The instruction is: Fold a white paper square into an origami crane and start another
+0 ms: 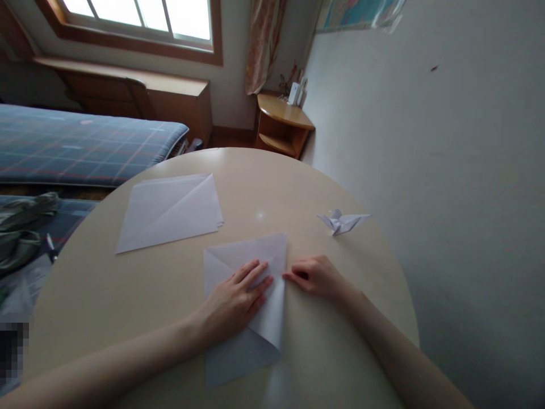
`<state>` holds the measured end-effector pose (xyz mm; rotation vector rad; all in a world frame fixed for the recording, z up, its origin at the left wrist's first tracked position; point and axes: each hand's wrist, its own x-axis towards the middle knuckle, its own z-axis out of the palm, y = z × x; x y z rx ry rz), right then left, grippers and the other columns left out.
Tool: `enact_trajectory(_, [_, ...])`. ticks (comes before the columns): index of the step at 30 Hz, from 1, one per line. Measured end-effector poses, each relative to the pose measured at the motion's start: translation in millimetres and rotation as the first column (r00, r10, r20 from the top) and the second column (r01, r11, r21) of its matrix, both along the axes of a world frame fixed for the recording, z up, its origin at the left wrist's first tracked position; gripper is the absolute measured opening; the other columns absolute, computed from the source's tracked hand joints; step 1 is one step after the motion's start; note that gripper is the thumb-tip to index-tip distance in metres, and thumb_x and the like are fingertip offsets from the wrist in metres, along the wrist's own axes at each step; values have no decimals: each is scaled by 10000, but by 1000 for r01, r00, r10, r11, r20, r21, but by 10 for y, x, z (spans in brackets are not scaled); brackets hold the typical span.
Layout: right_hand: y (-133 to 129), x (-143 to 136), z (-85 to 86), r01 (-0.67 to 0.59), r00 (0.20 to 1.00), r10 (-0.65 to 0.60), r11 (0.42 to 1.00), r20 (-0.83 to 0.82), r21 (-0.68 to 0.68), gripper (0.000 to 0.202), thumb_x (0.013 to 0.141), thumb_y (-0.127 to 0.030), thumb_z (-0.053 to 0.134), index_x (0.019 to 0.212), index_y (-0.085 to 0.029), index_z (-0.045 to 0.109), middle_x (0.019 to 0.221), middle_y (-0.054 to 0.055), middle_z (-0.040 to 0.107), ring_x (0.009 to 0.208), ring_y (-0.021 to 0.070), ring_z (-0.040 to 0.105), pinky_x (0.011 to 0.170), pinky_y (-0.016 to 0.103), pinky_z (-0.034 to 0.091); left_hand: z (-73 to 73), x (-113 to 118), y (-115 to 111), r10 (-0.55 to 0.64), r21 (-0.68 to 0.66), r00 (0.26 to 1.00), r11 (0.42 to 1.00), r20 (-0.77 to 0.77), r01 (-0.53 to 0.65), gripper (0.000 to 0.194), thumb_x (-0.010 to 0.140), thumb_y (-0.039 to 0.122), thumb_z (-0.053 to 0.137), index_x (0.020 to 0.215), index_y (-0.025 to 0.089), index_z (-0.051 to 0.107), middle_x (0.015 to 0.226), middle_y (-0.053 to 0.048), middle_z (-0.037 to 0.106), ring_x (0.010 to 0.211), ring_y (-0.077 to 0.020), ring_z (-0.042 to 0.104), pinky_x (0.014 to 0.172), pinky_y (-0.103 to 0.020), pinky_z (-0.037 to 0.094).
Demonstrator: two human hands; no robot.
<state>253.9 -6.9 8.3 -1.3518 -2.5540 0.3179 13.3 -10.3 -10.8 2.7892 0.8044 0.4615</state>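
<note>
A white sheet of paper (244, 360) with diagonal creases lies on the round table, its right side folded over and the fold bulging at the lower right. My left hand (238, 298) rests flat on the sheet, fingers stretched out, covering part of the creases. At the paper's right edge is my right hand (317, 276). Its fingers are curled in, and one fingertip touches the edge; I see nothing held inside. Beyond that hand stands a white folded paper crane (340, 222).
Several stacked white sheets (174, 207) lie at the back left of the cream round table (349, 346). A bed with a plaid mattress (85, 145) is to the left. The white wall (468, 170) runs close along the right. A wooden corner shelf (285, 111) stands behind.
</note>
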Motion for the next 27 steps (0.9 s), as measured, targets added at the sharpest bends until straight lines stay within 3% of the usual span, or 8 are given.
enact_trajectory(5, [-68,-33,45,-112,992,103,986,79,122,385,906,-264,393,555,-174,524,539,24,574,483,110,456,523,263,238,24,7,-1,-2,21,1000,1000,-14,2,354,940,250,361,1247,165,513,1381,-114,416,1268,-276,380,995,-430,421])
enact_trajectory(10, [-39,-41,27,-146,988,134,975,80,168,407,911,-252,386,534,-173,518,509,11,561,461,98,442,519,257,238,23,9,-2,3,25,1000,1000,-30,-3,352,938,256,368,1250,176,511,1388,-106,408,1272,-271,373,995,-420,423])
enact_trajectory(27, [210,49,-42,33,999,-38,988,26,150,435,913,-340,401,532,-172,525,533,15,571,496,101,468,523,240,255,17,6,3,-12,13,1000,1000,-9,12,347,934,243,382,1244,162,516,1378,-112,420,1269,-280,377,990,-434,424])
